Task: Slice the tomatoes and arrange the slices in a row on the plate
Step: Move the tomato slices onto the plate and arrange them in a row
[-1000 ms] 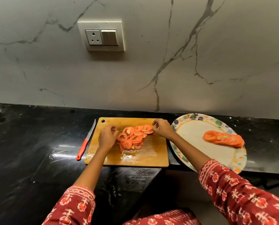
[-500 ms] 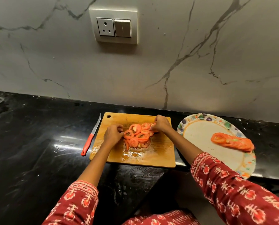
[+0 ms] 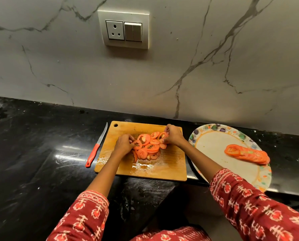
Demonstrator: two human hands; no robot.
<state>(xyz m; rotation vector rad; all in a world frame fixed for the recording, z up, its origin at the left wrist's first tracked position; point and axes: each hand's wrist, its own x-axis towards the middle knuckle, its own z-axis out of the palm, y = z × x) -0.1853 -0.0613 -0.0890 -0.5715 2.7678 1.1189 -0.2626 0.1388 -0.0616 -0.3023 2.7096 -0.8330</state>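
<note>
Black counter [image 3: 40, 162], wooden cutting board [image 3: 169, 164]: loose tomato slices [image 3: 148, 145] heaped between both hands. Left hand [image 3: 123, 145] fingers curl onto the heap's left edge; right hand [image 3: 173, 136] pinches slices at its right. More slices in a row [image 3: 248, 153] lie on the plate [image 3: 215, 136].

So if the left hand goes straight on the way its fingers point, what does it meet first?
The left hand points right, into the pile of tomato slices on the cutting board; its fingertips seem to touch them already.

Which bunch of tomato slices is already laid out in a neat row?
The slices on the plate: that row overlaps in one line. The pile on the board is a loose heap between both hands.
</note>
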